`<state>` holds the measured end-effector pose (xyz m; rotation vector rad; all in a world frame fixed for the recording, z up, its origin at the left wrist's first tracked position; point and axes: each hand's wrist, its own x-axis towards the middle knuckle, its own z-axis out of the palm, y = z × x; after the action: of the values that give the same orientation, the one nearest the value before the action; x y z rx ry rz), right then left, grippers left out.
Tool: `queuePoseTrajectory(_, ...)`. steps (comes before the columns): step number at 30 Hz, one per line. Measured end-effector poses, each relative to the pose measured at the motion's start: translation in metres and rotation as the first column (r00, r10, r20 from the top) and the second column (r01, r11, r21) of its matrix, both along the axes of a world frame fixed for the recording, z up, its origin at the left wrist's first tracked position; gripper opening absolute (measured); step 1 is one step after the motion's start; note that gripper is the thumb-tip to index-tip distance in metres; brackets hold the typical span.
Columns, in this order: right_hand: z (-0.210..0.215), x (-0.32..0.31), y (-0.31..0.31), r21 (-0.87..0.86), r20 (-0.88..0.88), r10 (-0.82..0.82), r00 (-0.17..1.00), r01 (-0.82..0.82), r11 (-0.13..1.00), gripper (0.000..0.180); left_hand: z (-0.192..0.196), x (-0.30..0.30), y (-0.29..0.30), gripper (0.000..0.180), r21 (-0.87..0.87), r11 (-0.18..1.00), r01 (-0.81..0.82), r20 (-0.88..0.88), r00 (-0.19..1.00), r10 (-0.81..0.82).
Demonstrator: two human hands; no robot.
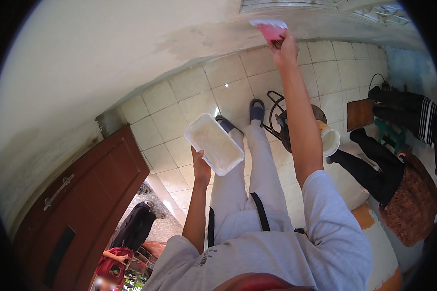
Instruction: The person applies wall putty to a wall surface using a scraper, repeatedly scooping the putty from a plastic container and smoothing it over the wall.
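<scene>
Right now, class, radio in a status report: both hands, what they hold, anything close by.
Left hand grips white rectangular tray, held low. Right hand raised to the wall, pressing pink-bladed trowel. Metal stand and white bucket on tiled floor nearby.

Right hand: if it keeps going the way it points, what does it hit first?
The right hand holds a pink tool right at the grey wall, so probably the wall; depth is unclear.

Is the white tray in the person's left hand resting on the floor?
No, the left hand holds the white rectangular tray up in the air above the tiled floor.
</scene>
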<state>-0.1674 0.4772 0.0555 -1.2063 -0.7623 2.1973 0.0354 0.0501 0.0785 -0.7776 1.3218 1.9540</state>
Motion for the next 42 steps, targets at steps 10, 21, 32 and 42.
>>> queuePoseTrajectory(10,-0.006,-0.044,-0.089,0.704,0.565,-0.050,0.824,-0.450,0.549,0.027,0.000,-0.004,0.000,0.082,0.010,1.000,0.023,-0.030,0.999,-0.022)
queuePoseTrajectory(21,-0.029,0.008,-0.176,0.646,0.251,0.190,0.949,-0.311,0.697,0.022,0.006,-0.006,0.018,0.082,0.032,0.999,0.026,-0.012,1.000,-0.025)
queuePoseTrajectory(32,-0.111,-0.051,-0.141,0.445,0.254,0.064,0.965,-0.175,0.878,0.024,0.002,0.003,0.000,0.083,-0.002,0.999,-0.046,0.009,0.999,0.046)
queuePoseTrajectory(42,0.032,-0.035,-0.244,0.252,-0.024,0.234,0.972,-0.220,0.942,0.013,0.000,0.012,-0.024,0.073,-0.019,0.999,-0.047,-0.013,0.999,0.046)
